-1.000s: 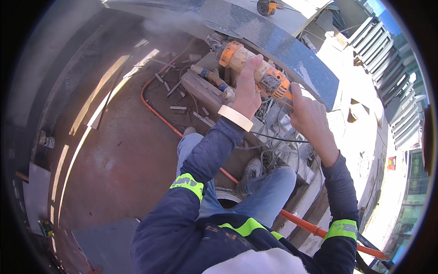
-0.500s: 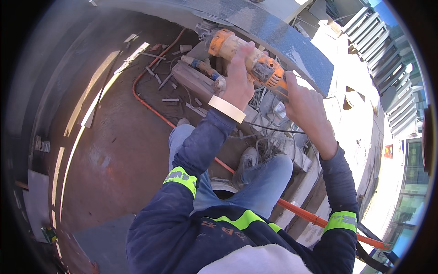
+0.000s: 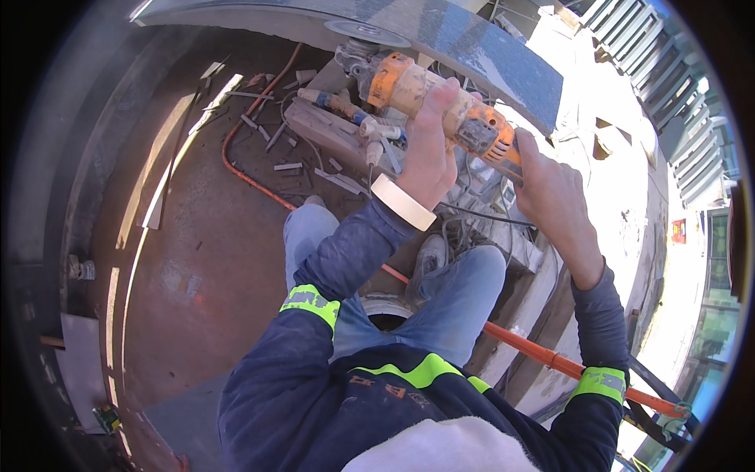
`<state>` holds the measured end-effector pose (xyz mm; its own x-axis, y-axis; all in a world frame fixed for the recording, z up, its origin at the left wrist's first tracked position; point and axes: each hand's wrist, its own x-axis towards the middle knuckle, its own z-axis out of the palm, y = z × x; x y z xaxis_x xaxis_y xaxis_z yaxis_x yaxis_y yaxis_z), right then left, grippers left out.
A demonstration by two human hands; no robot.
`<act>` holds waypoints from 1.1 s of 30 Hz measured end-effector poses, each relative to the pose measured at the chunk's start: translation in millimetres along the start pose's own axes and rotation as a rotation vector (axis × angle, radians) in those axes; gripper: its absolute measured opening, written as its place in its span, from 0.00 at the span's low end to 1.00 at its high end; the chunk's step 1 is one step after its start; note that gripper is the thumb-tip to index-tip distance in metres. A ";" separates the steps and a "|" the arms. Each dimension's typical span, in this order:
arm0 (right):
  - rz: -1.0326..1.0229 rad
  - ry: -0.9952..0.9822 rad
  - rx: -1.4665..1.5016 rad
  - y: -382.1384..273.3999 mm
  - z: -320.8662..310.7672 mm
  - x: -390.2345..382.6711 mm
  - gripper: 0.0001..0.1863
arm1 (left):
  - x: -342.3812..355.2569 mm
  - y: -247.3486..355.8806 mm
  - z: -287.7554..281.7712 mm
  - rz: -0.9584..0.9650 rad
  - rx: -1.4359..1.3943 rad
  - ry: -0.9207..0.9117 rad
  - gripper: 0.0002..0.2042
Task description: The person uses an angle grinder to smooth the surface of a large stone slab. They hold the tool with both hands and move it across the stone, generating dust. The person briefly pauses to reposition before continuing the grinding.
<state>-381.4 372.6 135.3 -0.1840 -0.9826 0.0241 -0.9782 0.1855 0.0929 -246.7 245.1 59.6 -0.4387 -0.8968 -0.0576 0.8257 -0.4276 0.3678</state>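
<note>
An orange, dust-covered angle grinder (image 3: 417,88) is held level in both hands, its grey disc (image 3: 367,32) at the far left end. My left hand (image 3: 432,141) is closed around the middle of its body, with a pale ring like a tape roll (image 3: 403,201) on that wrist. Around the rear handle my right hand (image 3: 550,189) is wrapped. The disc lies by the near edge of a blue-grey stone slab (image 3: 503,71); whether they touch I cannot tell. A second dusty tool (image 3: 338,105) rests on a block below the grinder.
An orange hose (image 3: 252,181) curves over the dusty floor at left, beside scattered stone offcuts (image 3: 289,167). Cables and rubble lie under the grinder. An orange bar or hose (image 3: 543,358) runs past my right knee. A bucket (image 3: 385,307) stands between my legs.
The grinder and both hands sit slightly further right and lower in view. More of the disc shows at the slab's edge. Both hands keep their hold.
</note>
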 end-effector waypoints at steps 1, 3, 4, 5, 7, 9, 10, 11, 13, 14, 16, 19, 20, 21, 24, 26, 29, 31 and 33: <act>-0.004 0.007 0.000 1.3 0.0 -0.8 0.33 | -1.1 0.2 1.9 -0.002 -0.002 0.004 0.20; -0.003 0.002 -0.005 2.4 -0.5 -1.7 0.33 | -4.9 -0.4 5.9 -0.002 -0.006 0.013 0.20; 0.002 -0.009 -0.009 2.3 -1.6 -2.3 0.33 | -6.1 -1.5 6.0 0.000 -0.003 0.018 0.20; 0.008 -0.021 -0.012 2.1 -2.0 -2.9 0.33 | -7.2 -2.6 6.1 0.003 -0.001 0.023 0.20; 0.010 -0.019 -0.009 3.2 -2.2 -4.3 0.34 | -7.5 -3.5 5.9 0.001 -0.002 0.021 0.20; 0.008 -0.011 -0.004 3.2 -2.8 -3.9 0.34 | -6.6 -5.1 3.8 -0.010 -0.013 0.009 0.20; 0.006 -0.005 -0.002 3.0 -3.3 -3.5 0.34 | -5.3 -5.5 3.4 -0.005 -0.015 0.008 0.20; 0.004 0.002 0.000 2.6 -3.8 -2.7 0.34 | -3.6 -5.6 3.0 0.000 -0.018 0.006 0.20; 0.004 0.000 0.010 3.2 0.1 3.9 0.34 | 1.2 -4.3 1.8 0.003 -0.009 0.000 0.20; 0.005 -0.002 0.015 3.4 1.9 7.2 0.34 | 5.5 -2.5 -0.2 -0.002 -0.001 -0.007 0.20; -0.048 0.033 0.007 -4.0 2.0 14.5 0.30 | 14.5 4.3 -8.2 0.007 0.032 -0.015 0.21; -0.081 0.052 0.016 -11.7 3.1 25.1 0.29 | 26.2 11.6 -16.6 0.028 0.069 -0.019 0.23; -0.083 0.053 0.022 -13.5 3.2 28.7 0.29 | 29.0 13.7 -17.8 0.041 0.064 -0.013 0.23; -0.093 0.061 0.017 -15.3 4.0 31.4 0.28 | 30.7 15.5 -18.9 0.052 0.060 -0.006 0.23; -0.114 0.074 0.006 -19.2 5.1 38.4 0.28 | 36.1 19.1 -21.7 0.074 0.055 0.008 0.23; -0.119 0.065 0.005 -20.0 5.4 41.8 0.27 | 39.4 21.7 -24.0 0.070 0.060 -0.010 0.23; -0.163 0.117 0.001 -20.8 10.3 46.5 0.26 | 41.6 28.0 -23.8 0.063 0.073 -0.011 0.24; -0.160 0.107 -0.002 -23.6 10.2 50.6 0.26 | 42.8 32.3 -23.1 0.065 0.076 0.000 0.24; -0.165 0.105 -0.005 -26.5 10.4 54.9 0.26 | 44.4 36.1 -23.5 0.074 0.074 0.012 0.24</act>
<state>-366.7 313.7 123.8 -0.0097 -0.9937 0.1119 -0.9938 0.0220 0.1092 -228.0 187.2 48.5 -0.3726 -0.9272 -0.0386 0.8271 -0.3507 0.4393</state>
